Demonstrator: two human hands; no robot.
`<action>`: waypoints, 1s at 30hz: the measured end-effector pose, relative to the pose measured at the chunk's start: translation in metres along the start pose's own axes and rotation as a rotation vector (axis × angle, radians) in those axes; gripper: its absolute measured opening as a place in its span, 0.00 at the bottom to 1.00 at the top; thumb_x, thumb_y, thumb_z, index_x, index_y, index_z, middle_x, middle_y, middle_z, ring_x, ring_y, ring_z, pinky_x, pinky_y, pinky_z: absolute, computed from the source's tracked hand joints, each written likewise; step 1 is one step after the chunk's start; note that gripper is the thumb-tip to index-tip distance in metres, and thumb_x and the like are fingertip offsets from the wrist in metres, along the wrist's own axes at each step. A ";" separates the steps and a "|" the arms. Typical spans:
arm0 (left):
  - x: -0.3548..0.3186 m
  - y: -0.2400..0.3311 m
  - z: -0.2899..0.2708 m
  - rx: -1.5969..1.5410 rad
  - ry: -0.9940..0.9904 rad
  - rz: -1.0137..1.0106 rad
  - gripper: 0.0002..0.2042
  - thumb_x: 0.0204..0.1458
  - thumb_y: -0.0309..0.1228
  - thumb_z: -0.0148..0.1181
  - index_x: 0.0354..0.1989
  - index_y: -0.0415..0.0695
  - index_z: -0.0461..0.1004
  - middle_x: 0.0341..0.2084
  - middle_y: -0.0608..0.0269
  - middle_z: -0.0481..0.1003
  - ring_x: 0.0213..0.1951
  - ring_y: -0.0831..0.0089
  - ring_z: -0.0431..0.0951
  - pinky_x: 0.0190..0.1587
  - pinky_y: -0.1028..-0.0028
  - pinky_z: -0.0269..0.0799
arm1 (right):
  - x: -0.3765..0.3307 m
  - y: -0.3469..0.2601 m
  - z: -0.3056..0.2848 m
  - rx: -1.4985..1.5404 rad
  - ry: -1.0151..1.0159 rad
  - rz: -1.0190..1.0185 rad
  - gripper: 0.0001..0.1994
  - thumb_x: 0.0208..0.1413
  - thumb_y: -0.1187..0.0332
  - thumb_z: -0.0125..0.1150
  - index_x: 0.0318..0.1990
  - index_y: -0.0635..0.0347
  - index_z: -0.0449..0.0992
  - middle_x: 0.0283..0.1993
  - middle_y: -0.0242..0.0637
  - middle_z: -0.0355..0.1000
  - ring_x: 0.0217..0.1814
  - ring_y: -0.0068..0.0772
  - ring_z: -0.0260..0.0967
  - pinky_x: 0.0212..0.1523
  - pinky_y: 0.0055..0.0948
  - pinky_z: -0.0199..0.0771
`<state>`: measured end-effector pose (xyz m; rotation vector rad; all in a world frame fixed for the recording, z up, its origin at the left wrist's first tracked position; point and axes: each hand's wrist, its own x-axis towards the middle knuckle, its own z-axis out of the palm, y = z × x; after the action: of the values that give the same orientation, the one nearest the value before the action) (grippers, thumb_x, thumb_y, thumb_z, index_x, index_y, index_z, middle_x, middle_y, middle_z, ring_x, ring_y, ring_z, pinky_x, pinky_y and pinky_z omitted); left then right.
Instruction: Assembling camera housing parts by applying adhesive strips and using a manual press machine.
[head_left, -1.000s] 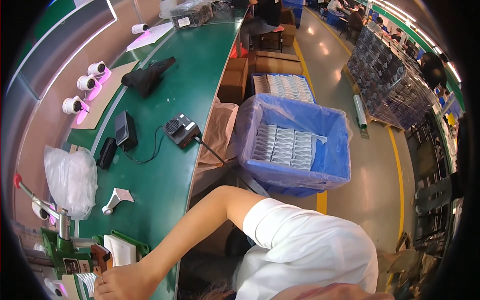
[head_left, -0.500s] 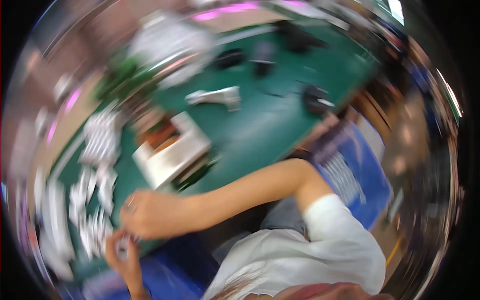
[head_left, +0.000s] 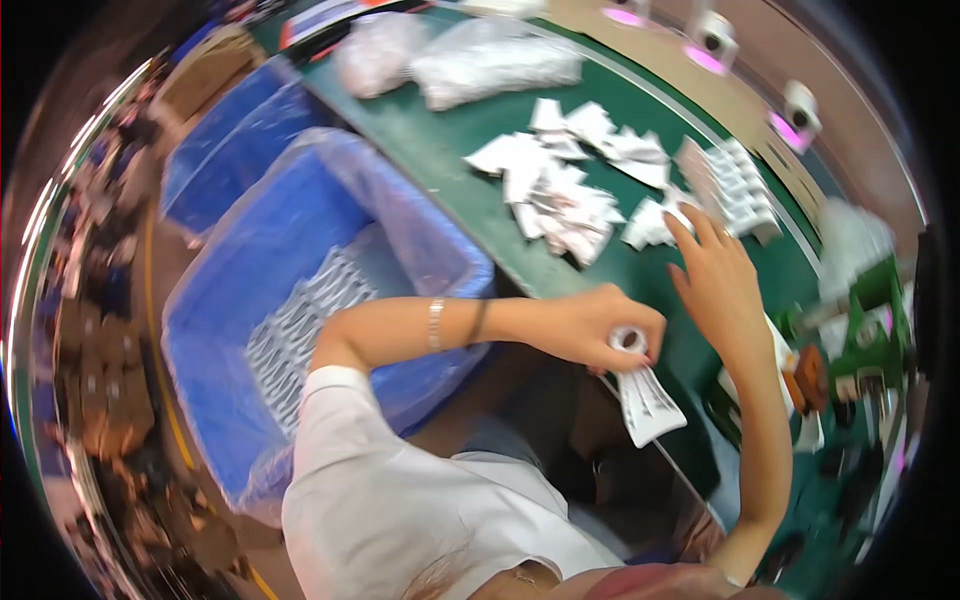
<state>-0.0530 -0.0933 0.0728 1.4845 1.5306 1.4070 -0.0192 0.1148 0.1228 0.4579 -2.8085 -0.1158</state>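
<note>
Left hand (head_left: 600, 325) grips one white part (head_left: 645, 395) (right hand (head_left: 715, 275) bare).

White flat packets (head_left: 565, 195) heaped on green bench; clear bags (head_left: 495, 65) behind.

The green counter (head_left: 470, 190) carries scattered white packets (head_left: 565, 195), a stacked row (head_left: 735, 185) and clear plastic bags (head_left: 490, 65).

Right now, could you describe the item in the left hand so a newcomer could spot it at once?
Start at the green table and follow its near edge to the left hand. It grips a white packet hanging off that edge, apart from the loose white packets heaped farther along the tabletop.
</note>
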 end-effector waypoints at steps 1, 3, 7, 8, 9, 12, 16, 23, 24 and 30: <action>0.004 -0.005 0.003 0.066 -0.019 0.049 0.07 0.60 0.32 0.58 0.37 0.41 0.75 0.23 0.63 0.78 0.21 0.74 0.80 0.25 0.76 0.73 | 0.004 0.005 0.010 -0.052 -0.008 -0.025 0.27 0.52 0.74 0.62 0.63 0.54 0.69 0.67 0.38 0.65 0.66 0.45 0.65 0.61 0.42 0.68; 0.010 -0.008 0.010 0.031 -0.012 0.071 0.07 0.59 0.31 0.59 0.36 0.40 0.75 0.25 0.60 0.80 0.21 0.72 0.81 0.24 0.75 0.74 | 0.016 0.013 0.023 -0.114 -0.055 -0.053 0.30 0.49 0.78 0.60 0.64 0.54 0.68 0.71 0.37 0.62 0.70 0.46 0.61 0.64 0.43 0.66; 0.009 -0.001 0.010 -0.005 0.050 0.042 0.09 0.59 0.32 0.60 0.35 0.37 0.72 0.26 0.56 0.81 0.19 0.72 0.81 0.21 0.75 0.74 | 0.036 0.026 0.052 -0.209 -0.156 -0.170 0.31 0.49 0.82 0.57 0.65 0.55 0.67 0.70 0.39 0.61 0.68 0.49 0.63 0.63 0.46 0.66; 0.009 -0.001 0.009 0.001 0.058 0.039 0.09 0.59 0.32 0.60 0.35 0.37 0.72 0.26 0.56 0.81 0.19 0.72 0.81 0.21 0.75 0.74 | 0.040 0.025 0.058 -0.208 -0.150 -0.179 0.31 0.49 0.82 0.57 0.65 0.55 0.67 0.70 0.39 0.61 0.68 0.49 0.63 0.63 0.46 0.66; 0.009 -0.001 0.007 0.017 0.086 0.023 0.10 0.60 0.33 0.59 0.35 0.38 0.72 0.25 0.57 0.80 0.18 0.72 0.80 0.21 0.75 0.74 | 0.043 0.025 0.063 -0.248 -0.130 -0.181 0.28 0.50 0.79 0.58 0.62 0.55 0.69 0.64 0.40 0.65 0.63 0.48 0.67 0.58 0.45 0.70; 0.011 0.000 0.003 0.026 0.118 -0.011 0.10 0.60 0.33 0.60 0.35 0.38 0.71 0.23 0.58 0.79 0.17 0.73 0.79 0.19 0.75 0.73 | 0.047 0.029 0.065 -0.251 -0.088 -0.212 0.21 0.51 0.77 0.59 0.55 0.57 0.72 0.51 0.40 0.70 0.53 0.45 0.72 0.49 0.42 0.76; 0.011 0.003 0.000 0.016 0.121 -0.051 0.11 0.60 0.35 0.60 0.35 0.39 0.70 0.20 0.61 0.78 0.17 0.75 0.79 0.18 0.77 0.72 | 0.050 0.036 0.056 -0.184 -0.047 -0.238 0.11 0.50 0.79 0.57 0.42 0.61 0.71 0.42 0.42 0.70 0.48 0.46 0.73 0.43 0.38 0.78; 0.014 -0.008 -0.003 -0.161 0.221 -0.003 0.13 0.61 0.34 0.59 0.44 0.39 0.65 0.23 0.60 0.79 0.19 0.74 0.80 0.20 0.77 0.75 | 0.020 0.010 -0.015 0.124 0.269 -0.109 0.11 0.57 0.79 0.56 0.47 0.63 0.72 0.44 0.47 0.73 0.44 0.52 0.74 0.39 0.42 0.74; 0.017 -0.009 -0.004 -0.179 0.218 -0.039 0.13 0.62 0.33 0.59 0.46 0.39 0.64 0.25 0.58 0.80 0.21 0.73 0.81 0.21 0.77 0.75 | 0.008 0.009 -0.027 0.153 0.293 -0.103 0.12 0.60 0.77 0.58 0.51 0.61 0.74 0.45 0.47 0.74 0.43 0.51 0.75 0.38 0.39 0.74; 0.010 -0.007 -0.004 -0.295 0.275 -0.048 0.12 0.61 0.29 0.56 0.48 0.40 0.61 0.29 0.54 0.80 0.24 0.71 0.82 0.21 0.75 0.77 | -0.069 0.002 -0.060 0.513 0.396 0.225 0.12 0.58 0.80 0.62 0.49 0.62 0.77 0.40 0.41 0.77 0.39 0.43 0.76 0.39 0.33 0.76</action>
<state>-0.0614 -0.0836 0.0702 1.1069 1.4261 1.7780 0.0610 0.1368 0.1613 0.2310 -2.4470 0.6784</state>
